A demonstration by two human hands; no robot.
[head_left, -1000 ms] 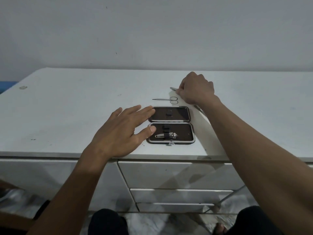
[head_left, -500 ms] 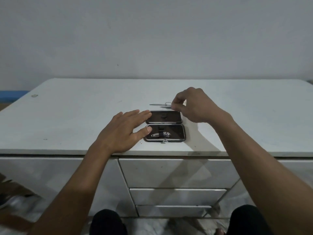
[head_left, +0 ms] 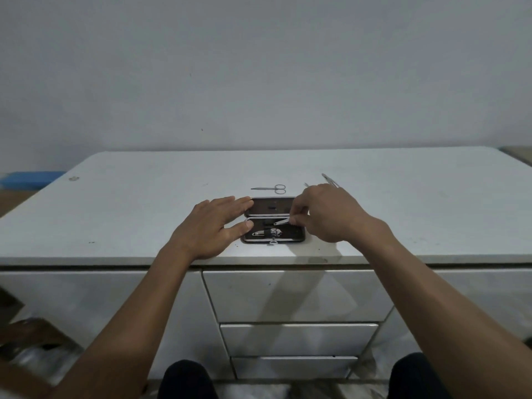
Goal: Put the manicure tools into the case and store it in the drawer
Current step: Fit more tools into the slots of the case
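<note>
the right hand [head_left: 325, 217] pinches a slim silver metal tool [head_left: 281, 222], its long axis running leftward, over the near half of the open dark manicure case [head_left: 296, 240] on the white tabletop [head_left: 115, 211]. the left hand [head_left: 210, 226], flat and released, steadies the case's left edge.

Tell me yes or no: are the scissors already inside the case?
No, the scissors lie on the white cabinet top just beyond the open case, apart from it.
</note>
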